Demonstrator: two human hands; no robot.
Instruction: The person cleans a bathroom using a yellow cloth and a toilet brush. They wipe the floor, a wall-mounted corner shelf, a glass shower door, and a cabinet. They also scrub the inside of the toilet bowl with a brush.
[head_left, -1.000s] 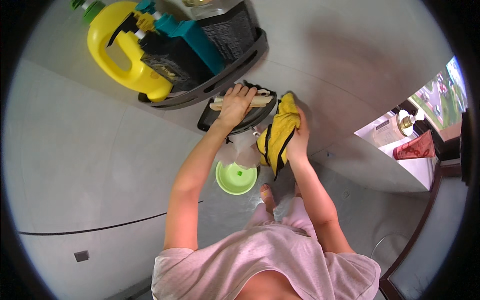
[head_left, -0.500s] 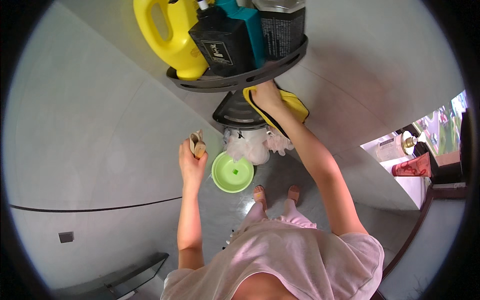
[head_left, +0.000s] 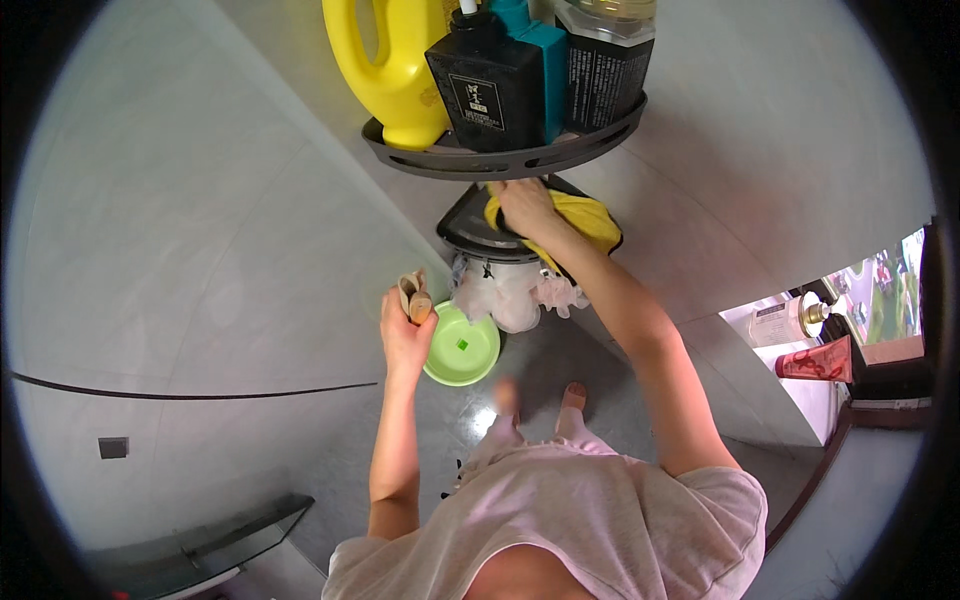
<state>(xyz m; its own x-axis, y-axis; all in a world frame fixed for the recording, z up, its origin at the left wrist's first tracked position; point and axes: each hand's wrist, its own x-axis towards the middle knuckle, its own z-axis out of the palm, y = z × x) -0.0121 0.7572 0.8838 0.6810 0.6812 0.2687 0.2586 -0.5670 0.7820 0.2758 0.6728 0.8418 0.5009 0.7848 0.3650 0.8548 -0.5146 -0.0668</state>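
My right hand (head_left: 524, 208) presses a yellow cloth (head_left: 580, 220) onto the lower dark corner shelf (head_left: 470, 232). My left hand (head_left: 405, 330) is raised away from the shelf and holds a small beige, wooden-looking object (head_left: 416, 297). Above the cloth sits the upper dark corner shelf (head_left: 440, 160), which carries a yellow jug (head_left: 385, 60), a black bottle (head_left: 478, 88), a teal bottle (head_left: 535, 55) and a dark jar (head_left: 603, 65). A pale bath sponge (head_left: 505, 292) hangs under the lower shelf.
A green basin (head_left: 462, 346) stands on the grey floor near my feet (head_left: 572, 396). Grey tiled walls meet at the corner behind the shelves. A counter at the right holds a red tube (head_left: 812, 361) and a bottle (head_left: 800, 315). A glass shelf (head_left: 200, 545) is at lower left.
My left hand lifted the beige object off the lower shelf and drew it back to the left. My right hand moved the yellow cloth onto that shelf. The view tilted down.
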